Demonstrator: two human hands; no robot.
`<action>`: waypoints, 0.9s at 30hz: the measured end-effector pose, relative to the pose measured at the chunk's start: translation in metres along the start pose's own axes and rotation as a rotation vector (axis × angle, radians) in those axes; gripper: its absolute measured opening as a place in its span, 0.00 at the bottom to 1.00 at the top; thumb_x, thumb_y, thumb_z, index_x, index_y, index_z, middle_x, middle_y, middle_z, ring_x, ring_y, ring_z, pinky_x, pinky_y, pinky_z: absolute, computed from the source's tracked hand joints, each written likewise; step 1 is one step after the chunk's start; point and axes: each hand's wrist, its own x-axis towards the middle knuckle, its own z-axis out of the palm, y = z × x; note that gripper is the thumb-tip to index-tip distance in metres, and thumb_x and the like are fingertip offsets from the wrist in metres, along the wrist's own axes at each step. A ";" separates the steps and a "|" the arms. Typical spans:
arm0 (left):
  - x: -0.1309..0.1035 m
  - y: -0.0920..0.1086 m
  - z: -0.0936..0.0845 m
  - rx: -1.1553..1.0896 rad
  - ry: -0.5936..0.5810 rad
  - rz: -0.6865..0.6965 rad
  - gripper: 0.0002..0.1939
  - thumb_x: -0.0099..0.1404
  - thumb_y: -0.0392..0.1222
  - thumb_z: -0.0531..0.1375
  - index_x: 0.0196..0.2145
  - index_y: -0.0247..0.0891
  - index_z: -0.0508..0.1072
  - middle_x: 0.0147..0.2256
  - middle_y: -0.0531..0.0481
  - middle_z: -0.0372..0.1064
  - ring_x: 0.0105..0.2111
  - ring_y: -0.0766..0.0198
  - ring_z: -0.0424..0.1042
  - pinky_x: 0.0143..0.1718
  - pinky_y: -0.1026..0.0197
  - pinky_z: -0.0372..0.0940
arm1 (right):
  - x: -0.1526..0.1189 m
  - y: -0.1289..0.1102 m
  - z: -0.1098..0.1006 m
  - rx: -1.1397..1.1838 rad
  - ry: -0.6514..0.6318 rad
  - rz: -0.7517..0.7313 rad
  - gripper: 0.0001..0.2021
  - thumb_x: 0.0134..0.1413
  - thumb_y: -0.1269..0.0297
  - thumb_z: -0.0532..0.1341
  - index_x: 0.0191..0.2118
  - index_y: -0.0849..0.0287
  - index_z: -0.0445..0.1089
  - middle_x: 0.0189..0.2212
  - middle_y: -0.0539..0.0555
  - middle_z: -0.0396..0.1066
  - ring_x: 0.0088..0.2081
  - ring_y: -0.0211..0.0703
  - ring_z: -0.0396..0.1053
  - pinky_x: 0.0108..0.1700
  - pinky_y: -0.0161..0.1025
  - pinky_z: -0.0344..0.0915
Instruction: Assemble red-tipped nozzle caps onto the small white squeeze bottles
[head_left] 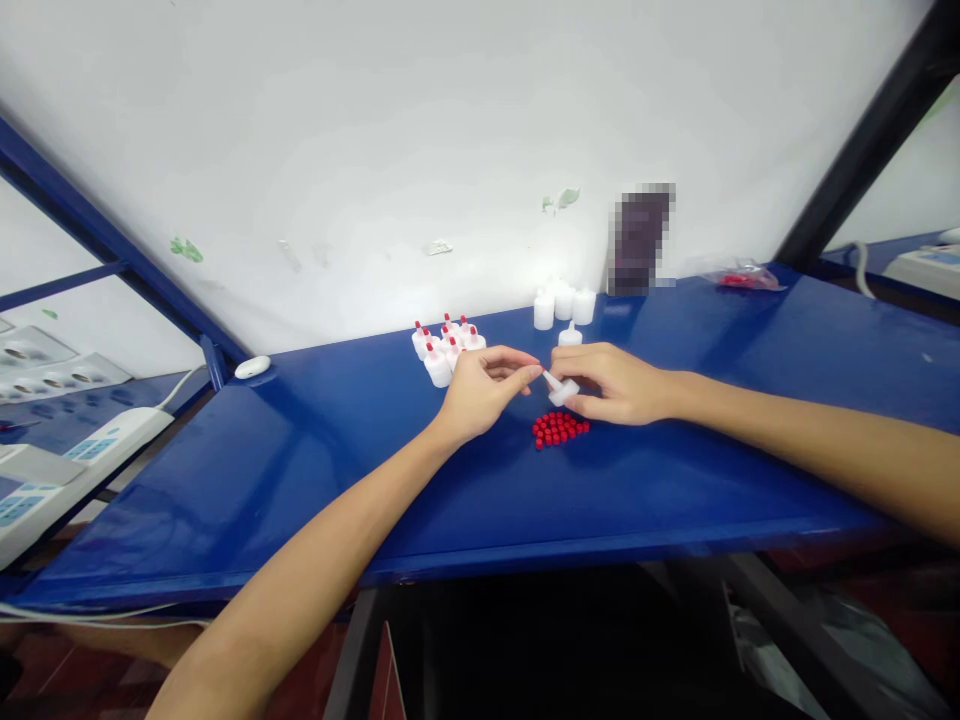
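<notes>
A: State of the grip?
B: Left hand (pixel 486 388): thumb and fingertips pinched together on a red cap (pixel 541 369). Right hand (pixel 626 387): narrow grip—thumb and fingers on the base of the white nozzle (pixel 564 391).
A: Position of the nozzle?
B: Between the hands, tilted—tip at the left fingertips, near the loose caps (pixel 559 429).

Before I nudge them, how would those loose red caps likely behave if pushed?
The red caps look small and rounded, so they are probably light and apt to roll. They lie bunched together, so pushing one would likely shift its neighbours. The glossy blue tabletop may let them slide.
</notes>
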 end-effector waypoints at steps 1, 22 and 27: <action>-0.001 0.000 0.000 -0.002 -0.010 -0.002 0.13 0.56 0.45 0.70 0.34 0.32 0.79 0.30 0.47 0.77 0.24 0.69 0.72 0.28 0.64 0.69 | 0.000 0.000 0.000 0.008 0.006 -0.001 0.05 0.56 0.64 0.56 0.33 0.59 0.66 0.28 0.51 0.64 0.28 0.38 0.59 0.33 0.36 0.54; -0.008 0.004 0.003 0.281 -0.147 0.211 0.20 0.64 0.41 0.63 0.53 0.39 0.67 0.45 0.45 0.69 0.35 0.67 0.70 0.30 0.67 0.65 | 0.003 -0.008 0.000 0.102 0.086 0.102 0.15 0.69 0.52 0.53 0.34 0.57 0.62 0.22 0.45 0.63 0.22 0.34 0.58 0.28 0.34 0.53; -0.005 -0.001 0.002 0.402 -0.101 0.233 0.17 0.65 0.40 0.60 0.51 0.38 0.67 0.47 0.44 0.69 0.35 0.66 0.69 0.31 0.65 0.66 | 0.004 -0.010 0.002 -0.008 0.072 0.110 0.13 0.68 0.56 0.54 0.32 0.57 0.62 0.21 0.46 0.64 0.20 0.34 0.57 0.27 0.35 0.52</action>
